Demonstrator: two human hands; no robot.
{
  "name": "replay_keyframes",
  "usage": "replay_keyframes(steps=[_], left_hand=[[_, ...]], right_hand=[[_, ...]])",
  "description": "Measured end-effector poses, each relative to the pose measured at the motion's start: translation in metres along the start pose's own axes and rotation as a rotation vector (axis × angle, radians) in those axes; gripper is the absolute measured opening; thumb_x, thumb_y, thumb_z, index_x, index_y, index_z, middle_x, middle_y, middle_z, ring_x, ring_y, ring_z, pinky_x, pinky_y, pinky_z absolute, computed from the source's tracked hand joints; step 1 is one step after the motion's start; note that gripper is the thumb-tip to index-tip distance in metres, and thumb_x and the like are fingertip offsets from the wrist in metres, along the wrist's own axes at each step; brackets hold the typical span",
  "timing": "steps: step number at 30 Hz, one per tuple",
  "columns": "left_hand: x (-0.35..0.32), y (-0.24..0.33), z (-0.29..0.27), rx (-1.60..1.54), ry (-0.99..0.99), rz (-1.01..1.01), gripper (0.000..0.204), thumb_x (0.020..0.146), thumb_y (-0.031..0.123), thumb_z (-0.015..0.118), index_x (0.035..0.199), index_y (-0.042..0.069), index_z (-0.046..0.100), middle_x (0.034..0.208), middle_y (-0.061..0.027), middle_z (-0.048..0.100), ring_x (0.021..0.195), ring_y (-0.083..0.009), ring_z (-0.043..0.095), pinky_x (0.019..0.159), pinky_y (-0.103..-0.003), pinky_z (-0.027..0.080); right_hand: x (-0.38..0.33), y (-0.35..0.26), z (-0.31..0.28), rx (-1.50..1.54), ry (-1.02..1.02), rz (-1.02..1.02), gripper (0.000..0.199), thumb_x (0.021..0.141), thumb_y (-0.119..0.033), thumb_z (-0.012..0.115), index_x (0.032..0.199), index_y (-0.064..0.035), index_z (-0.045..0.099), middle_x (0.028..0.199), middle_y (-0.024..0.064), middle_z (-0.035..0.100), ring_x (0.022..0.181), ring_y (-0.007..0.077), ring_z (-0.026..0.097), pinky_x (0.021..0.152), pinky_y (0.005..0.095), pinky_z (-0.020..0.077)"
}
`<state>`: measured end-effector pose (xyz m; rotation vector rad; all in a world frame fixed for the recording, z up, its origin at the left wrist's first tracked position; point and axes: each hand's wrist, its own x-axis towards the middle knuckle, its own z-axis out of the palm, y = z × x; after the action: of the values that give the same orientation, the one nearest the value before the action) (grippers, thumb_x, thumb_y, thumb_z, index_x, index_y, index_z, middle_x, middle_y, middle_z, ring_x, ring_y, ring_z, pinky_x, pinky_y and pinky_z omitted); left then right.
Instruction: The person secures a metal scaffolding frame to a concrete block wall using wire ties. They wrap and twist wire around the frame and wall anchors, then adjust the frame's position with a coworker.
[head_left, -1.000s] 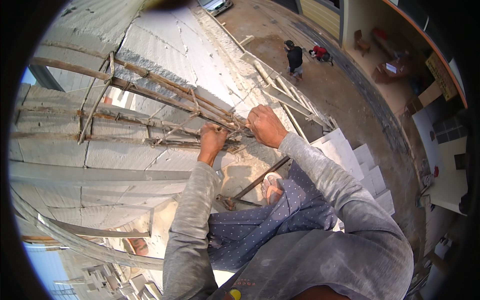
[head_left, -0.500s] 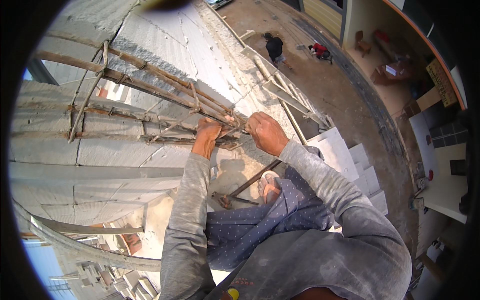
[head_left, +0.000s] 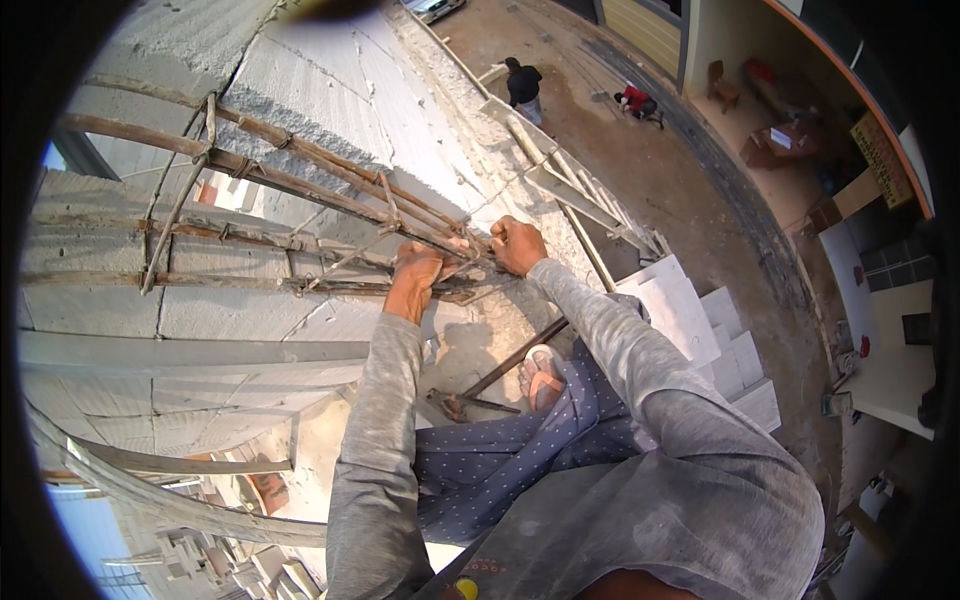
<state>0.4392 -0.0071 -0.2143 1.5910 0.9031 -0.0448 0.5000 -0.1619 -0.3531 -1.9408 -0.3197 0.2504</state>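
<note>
Evidently you are in the middle of fixing the end of a rusty rebar cage point(head_left: 300, 215) that lies along the top of a pale block wall point(head_left: 330, 90); your left hand point(head_left: 415, 280) is closed around the lower bars near the cage's end, and your right hand point(head_left: 517, 243) is clenched in a fist just beside it, gripping the bar ends or something thin there (I cannot tell whether a tie wire is in it); the two hands sit close together, nearly touching. Judging from this, the step in hand is tying or twisting at that end joint, and the next move calls for a steady hold with the left while the right works, with your weight kept back from the edge. Below your hands, a sandalled foot point(head_left: 543, 375) rests on the ledge, and a long dark bar tool point(head_left: 500, 370) lies beside it, close enough to be kicked off; a wooden ladder point(head_left: 570, 180) leans up just right of your right hand, crowding that side; far below on the dirt ground, a person in dark clothes point(head_left: 522, 85) stands and another in red point(head_left: 636, 102) crouches, so anything dropped could land near them.
</note>
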Motion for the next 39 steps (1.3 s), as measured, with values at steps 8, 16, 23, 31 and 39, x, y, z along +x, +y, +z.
replay_keyframes(steps=[8, 16, 23, 31, 39], left_hand=[[-0.018, 0.008, 0.009, 0.162, 0.097, 0.050, 0.055, 0.087, 0.008, 0.075, 0.124, -0.010, 0.039, 0.103, -0.0197, 0.069, 0.078, -0.0201, 0.072, 0.053, -0.027, 0.059], [0.043, -0.021, -0.015, 0.043, -0.171, 0.117, 0.059, 0.090, 0.008, 0.071, 0.133, -0.010, 0.035, 0.112, -0.0241, 0.066, 0.084, -0.0309, 0.072, 0.067, -0.040, 0.065], [0.052, -0.026, -0.011, -0.293, -0.053, -0.135, 0.042, 0.094, -0.002, 0.055, 0.129, -0.011, 0.034, 0.115, -0.0296, 0.063, 0.085, -0.0347, 0.073, 0.064, -0.040, 0.066], [0.024, -0.010, 0.004, 0.009, 0.044, -0.004, 0.042, 0.092, -0.006, 0.054, 0.126, -0.009, 0.030, 0.111, -0.0304, 0.062, 0.076, -0.0298, 0.073, 0.055, -0.037, 0.065], [0.073, -0.047, -0.011, -0.107, -0.106, 0.073, 0.035, 0.102, 0.010, 0.044, 0.129, -0.012, 0.037, 0.117, -0.0277, 0.064, 0.093, -0.0353, 0.069, 0.066, -0.042, 0.062]], right_hand=[[-0.007, -0.004, 0.005, 0.164, 0.170, 0.012, 0.016, 0.085, -0.015, 0.070, 0.098, -0.0060, 0.070, 0.080, 0.0126, 0.072, 0.074, 0.0271, 0.070, 0.070, 0.0380, 0.0536], [0.002, -0.018, -0.033, 0.123, 0.413, -0.340, 0.008, 0.084, -0.010, 0.070, 0.090, -0.0082, 0.075, 0.087, 0.0114, 0.069, 0.072, 0.0278, 0.066, 0.066, 0.0372, 0.0534], [0.001, -0.048, -0.074, -0.362, 0.480, -0.738, 0.015, 0.082, -0.011, 0.071, 0.096, -0.0076, 0.067, 0.102, 0.0132, 0.068, 0.105, 0.0329, 0.062, 0.106, 0.0510, 0.0370], [0.011, -0.042, -0.070, -0.443, 0.019, -0.675, 0.022, 0.092, -0.024, 0.066, 0.102, -0.0050, 0.060, 0.104, 0.0148, 0.067, 0.103, 0.0345, 0.064, 0.106, 0.0510, 0.0409], [0.017, -0.038, -0.062, -0.292, 0.026, -0.641, 0.019, 0.095, -0.023, 0.061, 0.093, -0.0051, 0.067, 0.083, 0.0166, 0.066, 0.076, 0.0373, 0.065, 0.067, 0.0486, 0.0502]])
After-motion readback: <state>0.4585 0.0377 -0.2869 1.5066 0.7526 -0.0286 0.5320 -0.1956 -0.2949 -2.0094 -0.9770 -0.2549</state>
